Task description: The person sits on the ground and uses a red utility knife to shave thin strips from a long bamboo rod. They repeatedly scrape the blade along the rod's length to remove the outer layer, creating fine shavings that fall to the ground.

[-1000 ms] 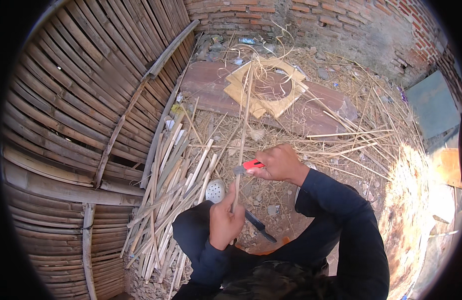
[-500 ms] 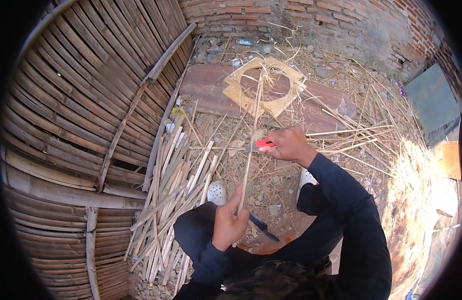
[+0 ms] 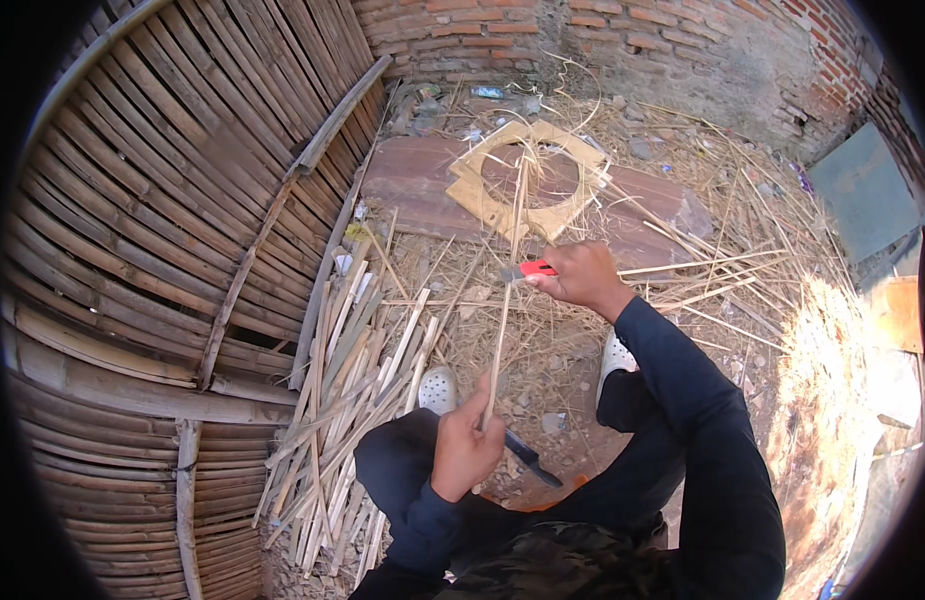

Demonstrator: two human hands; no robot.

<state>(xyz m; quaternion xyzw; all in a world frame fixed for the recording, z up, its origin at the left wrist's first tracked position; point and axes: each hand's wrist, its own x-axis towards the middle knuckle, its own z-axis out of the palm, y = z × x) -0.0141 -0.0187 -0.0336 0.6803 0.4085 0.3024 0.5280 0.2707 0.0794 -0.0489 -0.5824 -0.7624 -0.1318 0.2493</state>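
Observation:
Near my left knee, my left hand [image 3: 468, 442] is closed around the lower end of a long pale bamboo strip [image 3: 500, 345]. The strip runs away from me, its far end over a wooden frame with a round opening [image 3: 464, 196]. In my closed right hand [image 3: 585, 277] is a red-handled utility knife [image 3: 534, 268], its blade against the strip about midway along. Thin curled shavings [image 3: 530, 160] lie around the frame's opening. Below my left hand, a dark-handled tool [image 3: 531, 457] rests on the ground, partly hidden by that hand.
A pile of split bamboo strips [image 3: 357, 350] lies at my left, beside a bamboo-slat wall [image 3: 152, 200]. The frame rests on a reddish-brown board [image 3: 407, 180]. Loose strips [image 3: 712, 270] and straw litter the right. A brick wall [image 3: 672, 45] stands behind; white clogs [image 3: 438, 390] are on my feet.
My right hand with the knife has moved a little away from me along the strip. My left hand keeps its hold, and the view has shifted slightly.

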